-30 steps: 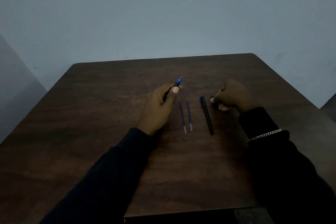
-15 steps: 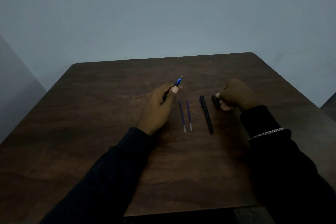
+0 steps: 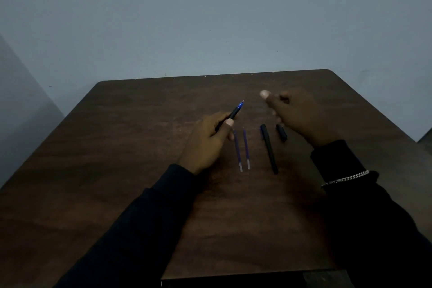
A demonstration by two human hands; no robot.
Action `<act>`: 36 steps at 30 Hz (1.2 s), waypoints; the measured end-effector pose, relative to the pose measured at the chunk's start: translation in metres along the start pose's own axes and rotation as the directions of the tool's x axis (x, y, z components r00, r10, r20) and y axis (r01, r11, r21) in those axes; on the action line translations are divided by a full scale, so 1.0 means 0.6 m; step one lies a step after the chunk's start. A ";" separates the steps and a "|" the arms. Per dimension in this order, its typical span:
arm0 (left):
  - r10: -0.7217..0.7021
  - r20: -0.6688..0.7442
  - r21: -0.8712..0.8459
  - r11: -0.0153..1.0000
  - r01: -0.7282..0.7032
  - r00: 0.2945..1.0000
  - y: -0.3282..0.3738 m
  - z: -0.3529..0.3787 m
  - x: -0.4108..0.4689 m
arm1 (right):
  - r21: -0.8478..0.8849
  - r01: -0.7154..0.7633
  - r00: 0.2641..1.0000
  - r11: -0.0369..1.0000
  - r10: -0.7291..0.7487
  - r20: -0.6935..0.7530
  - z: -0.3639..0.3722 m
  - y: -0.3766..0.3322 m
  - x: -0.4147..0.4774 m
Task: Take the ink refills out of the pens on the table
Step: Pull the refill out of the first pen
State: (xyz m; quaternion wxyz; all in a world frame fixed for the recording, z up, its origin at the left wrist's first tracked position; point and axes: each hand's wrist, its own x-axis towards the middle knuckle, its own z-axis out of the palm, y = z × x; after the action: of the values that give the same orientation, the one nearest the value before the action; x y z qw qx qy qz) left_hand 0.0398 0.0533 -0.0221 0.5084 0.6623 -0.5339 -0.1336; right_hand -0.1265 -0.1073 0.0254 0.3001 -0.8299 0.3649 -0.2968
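Right hand (image 3: 297,114) lifted off short black pen cap (image 3: 281,132), fingers (image 3: 268,99) loose above it; left hand (image 3: 205,140) grips blue-tipped black pen (image 3: 235,112).

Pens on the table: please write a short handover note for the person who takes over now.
Left hand grips the blue-tipped pen, refill not yet out.
Right hand open, blurred, holds nothing.
Two refills lie side by side on the table; right of them a black pen and a short black cap.
Done: two refills out.
Left: the held pen; check the black one.
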 end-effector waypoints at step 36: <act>0.227 0.012 0.342 0.914 -0.217 0.974 0.037 -0.025 -0.003 | 0.194 0.269 0.940 0.943 -0.301 0.158 0.045 -0.046 -0.037</act>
State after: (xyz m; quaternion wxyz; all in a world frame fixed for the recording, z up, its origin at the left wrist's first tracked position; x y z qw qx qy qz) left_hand 0.0369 0.0646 0.0020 0.4053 0.6772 -0.6134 0.0291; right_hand -0.1079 -0.0670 0.0214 0.3560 -0.8695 0.1843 -0.2885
